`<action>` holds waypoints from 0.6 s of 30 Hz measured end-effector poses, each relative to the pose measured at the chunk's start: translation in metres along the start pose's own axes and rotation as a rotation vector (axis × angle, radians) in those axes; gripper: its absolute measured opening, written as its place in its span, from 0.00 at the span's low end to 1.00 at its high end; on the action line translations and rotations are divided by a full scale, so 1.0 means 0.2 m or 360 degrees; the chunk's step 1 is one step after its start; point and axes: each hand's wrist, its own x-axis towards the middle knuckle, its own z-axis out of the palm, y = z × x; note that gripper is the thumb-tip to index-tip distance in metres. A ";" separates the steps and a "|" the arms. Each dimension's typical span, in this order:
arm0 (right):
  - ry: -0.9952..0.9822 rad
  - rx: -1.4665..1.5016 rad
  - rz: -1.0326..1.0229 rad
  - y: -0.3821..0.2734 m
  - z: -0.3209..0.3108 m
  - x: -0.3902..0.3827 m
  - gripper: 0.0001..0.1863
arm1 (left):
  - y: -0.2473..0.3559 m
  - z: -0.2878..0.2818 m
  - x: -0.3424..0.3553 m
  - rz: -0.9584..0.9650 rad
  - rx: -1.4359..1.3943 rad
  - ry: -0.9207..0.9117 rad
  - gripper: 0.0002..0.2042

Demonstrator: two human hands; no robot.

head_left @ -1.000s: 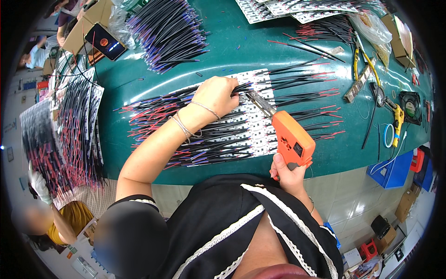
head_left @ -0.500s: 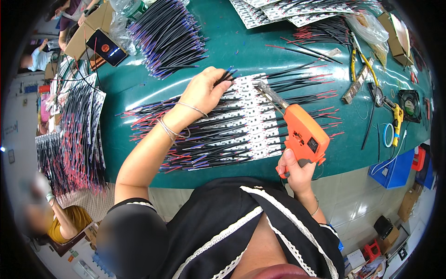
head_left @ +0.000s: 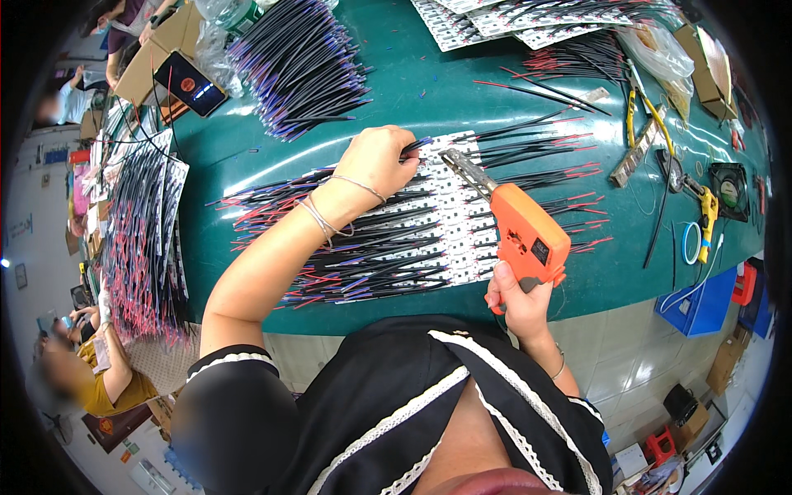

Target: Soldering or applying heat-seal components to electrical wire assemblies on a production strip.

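While left hand [head_left: 378,165] pinches black wires [head_left: 415,148] and right hand [head_left: 521,301] grips orange tool [head_left: 532,235], white board [head_left: 462,227] lies between them; red-tipped wires [head_left: 546,176] beyond right hand seem joined, wire pile [head_left: 301,66] beyond left probably remains.

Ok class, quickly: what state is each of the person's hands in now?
Left hand: closed, holding thin black wires with blue ends.
Right hand: closed, holding an orange plastic gun-shaped tool.

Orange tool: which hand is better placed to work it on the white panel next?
Likely the right hand: it holds the orange tool, tip over the white panel; the left hand pinches dark wires.
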 end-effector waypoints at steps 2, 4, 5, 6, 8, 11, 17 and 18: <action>-0.0008 0.0003 0.0015 0.01 0.00 0.00 0.10 | -0.01 0.01 -0.01 0.0007 -0.0002 -0.0012 0.06; 0.0000 -0.0029 -0.0006 0.01 0.01 0.01 0.08 | -0.01 0.02 -0.01 0.0005 0.0020 0.0004 0.06; -0.0027 -0.0035 0.0013 0.01 0.01 0.01 0.08 | -0.01 0.02 -0.01 0.0008 0.0029 -0.0014 0.06; -0.0022 0.0016 0.0026 0.01 0.02 0.01 0.08 | -0.01 0.03 -0.01 0.0005 0.0033 0.0004 0.06; -0.0016 0.0065 0.0037 0.02 0.02 0.01 0.09 | -0.01 0.03 -0.01 0.0010 0.0015 -0.0018 0.06; -0.0046 -0.0054 0.0038 0.02 0.03 0.01 0.06 | 0.00 0.03 -0.01 0.0009 0.0053 -0.0040 0.06; -0.0024 -0.0161 -0.0003 0.03 0.04 0.02 0.07 | -0.01 0.03 -0.01 0.0011 0.0047 -0.0031 0.06; -0.0042 -0.0162 0.0008 0.03 0.04 0.02 0.07 | -0.01 0.03 -0.01 0.0009 0.0055 -0.0016 0.06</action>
